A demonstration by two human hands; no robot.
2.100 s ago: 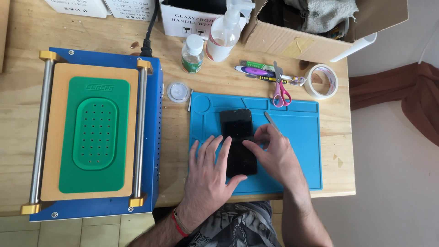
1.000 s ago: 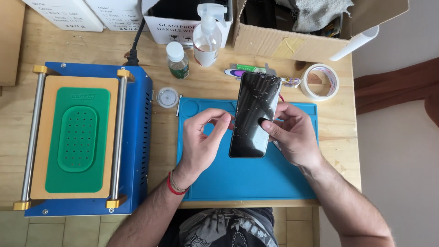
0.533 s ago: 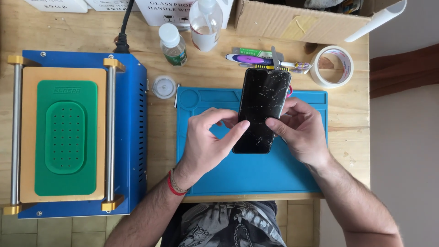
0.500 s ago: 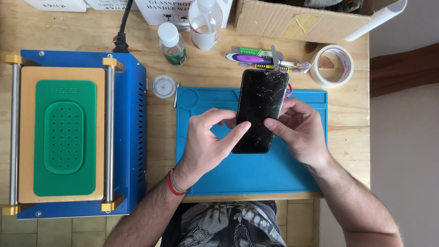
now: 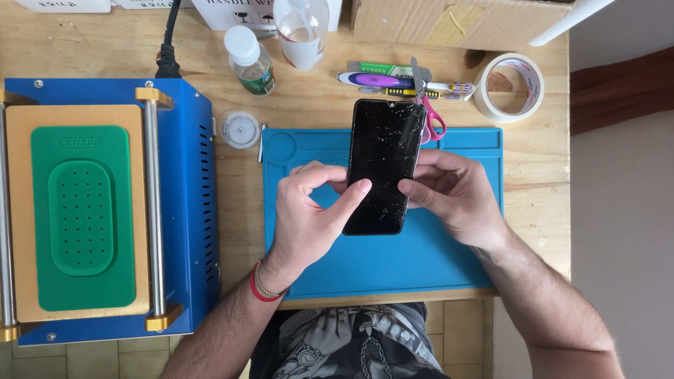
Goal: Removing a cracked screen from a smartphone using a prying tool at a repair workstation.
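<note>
Blue mat [image 5: 449, 260], cracked phone [image 5: 382, 165] lengthwise away, left hand [image 5: 309, 217], right hand [image 5: 456, 193] grips clamped on it

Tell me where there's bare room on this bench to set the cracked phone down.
Bare patches: the blue mat below both hands, and the wood between the blue machine and the mat's left edge. The back edge is crowded: bottles, pens and scissors, tape roll. Left hand and right hand hold the phone.
</note>
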